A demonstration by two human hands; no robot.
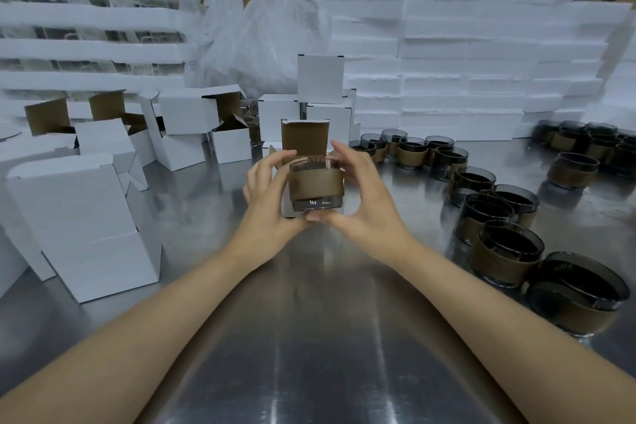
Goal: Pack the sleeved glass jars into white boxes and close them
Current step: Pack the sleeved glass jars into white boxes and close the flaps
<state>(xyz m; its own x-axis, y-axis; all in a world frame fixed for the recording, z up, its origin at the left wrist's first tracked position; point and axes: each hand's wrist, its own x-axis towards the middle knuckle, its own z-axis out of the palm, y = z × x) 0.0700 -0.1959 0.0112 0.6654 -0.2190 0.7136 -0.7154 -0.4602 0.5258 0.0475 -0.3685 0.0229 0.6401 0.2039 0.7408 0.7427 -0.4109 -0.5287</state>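
Stacks of white foam slabs (481,79) and brown cartons wall in the back of a shiny steel table (309,337), with empty white boxes (86,224) standing open on the left and rows of sleeved jars (495,217) waiting on the right. At the middle, both hands hold one glass jar (316,182) in front of an open white box (304,139) whose brown-lined lid flap stands up behind it. The left hand (266,188) curls round the jar's left side and seems also to steady the box; the right hand (361,189) cups the right side, thumb under the base. Smoked glass like this is likely heavy for its size, rigid, breakable and slick where bare, so the brown sleeve round its middle is the safer place to grip. Thin card boxes will probably be light and buckle easily, so lowering the jar squarely into the mouth matters.
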